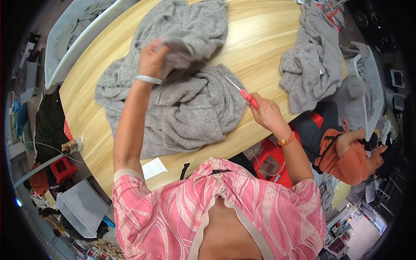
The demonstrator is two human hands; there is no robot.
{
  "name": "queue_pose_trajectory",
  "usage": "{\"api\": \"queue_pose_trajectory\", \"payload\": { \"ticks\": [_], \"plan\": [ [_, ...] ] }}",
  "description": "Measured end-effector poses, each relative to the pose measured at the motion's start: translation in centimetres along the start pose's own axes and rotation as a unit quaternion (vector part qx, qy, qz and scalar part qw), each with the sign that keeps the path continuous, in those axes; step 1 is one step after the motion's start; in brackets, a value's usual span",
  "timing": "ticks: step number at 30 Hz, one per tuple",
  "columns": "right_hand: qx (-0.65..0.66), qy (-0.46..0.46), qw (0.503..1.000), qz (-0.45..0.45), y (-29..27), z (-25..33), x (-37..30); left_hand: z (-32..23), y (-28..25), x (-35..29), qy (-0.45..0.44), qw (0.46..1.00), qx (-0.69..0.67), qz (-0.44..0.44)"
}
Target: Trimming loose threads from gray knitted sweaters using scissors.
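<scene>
A large grey knitted garment (190, 104) lies bunched over the wooden table in front of me. My left hand (151, 58) is closed on a raised fold of this knit, which is smeared by motion. To the right, by the table's near edge, my right hand (268, 113) grips a red-handled tool (248, 98) with a thin, pointed metal blade. Its tip points up and left over the garment's right edge; I cannot tell whether it touches the knit. The fingers of my right hand are wrapped around the handle and partly hide it.
More grey knitwear (310, 65) is heaped on the right of the table (255, 39). A white bin (54, 56) holding cloth stands at the far left. A co-worker in an orange shirt (342, 154) sits at the right. A white paper slip (154, 168) lies near the front edge.
</scene>
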State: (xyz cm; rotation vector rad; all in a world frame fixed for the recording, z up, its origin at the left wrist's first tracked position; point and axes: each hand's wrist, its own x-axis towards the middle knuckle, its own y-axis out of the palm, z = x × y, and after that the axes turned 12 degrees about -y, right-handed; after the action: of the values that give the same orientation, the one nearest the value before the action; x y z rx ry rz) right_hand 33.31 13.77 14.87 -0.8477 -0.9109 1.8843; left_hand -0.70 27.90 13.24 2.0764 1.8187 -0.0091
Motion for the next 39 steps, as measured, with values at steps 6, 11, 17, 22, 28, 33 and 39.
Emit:
{"api": "queue_pose_trajectory", "payload": {
  "ticks": [6, 11, 17, 22, 28, 33, 39],
  "plan": [
    [0.028, -0.076, 0.997, 0.011, 0.0, 2.4, 2.6, -14.1, 5.0, -13.0, 0.253, 0.967, -0.006, 0.028],
    [0.058, -0.178, 0.982, -0.018, 0.2, 7.9, 5.7, -16.2, 0.8, -22.7, 0.319, 0.923, 0.118, 0.178],
    [-0.037, -0.036, 0.991, -0.121, -3.3, 7.6, 3.0, -12.7, -4.9, -28.0, 0.334, 0.928, -0.003, -0.164],
    [-0.197, -0.017, 0.941, -0.274, -11.9, 6.7, -5.4, -11.0, -4.8, -28.1, 0.33, 0.939, -0.074, -0.069],
    [-0.236, -0.041, 0.915, -0.325, -15.6, 9.6, -12.2, -10.2, -2.4, -26.4, 0.351, 0.913, -0.091, -0.189],
    [-0.252, 0.047, 0.963, 0.086, -10.2, 7.0, -12.8, -3.2, -7.4, -21.3, 0.054, 0.985, 0.074, -0.148],
    [-0.147, -0.001, 0.981, 0.13, -3.5, 5.8, -13.4, 8.1, -6.9, -16.5, -0.146, 0.972, -0.058, -0.173]
  ]
}}
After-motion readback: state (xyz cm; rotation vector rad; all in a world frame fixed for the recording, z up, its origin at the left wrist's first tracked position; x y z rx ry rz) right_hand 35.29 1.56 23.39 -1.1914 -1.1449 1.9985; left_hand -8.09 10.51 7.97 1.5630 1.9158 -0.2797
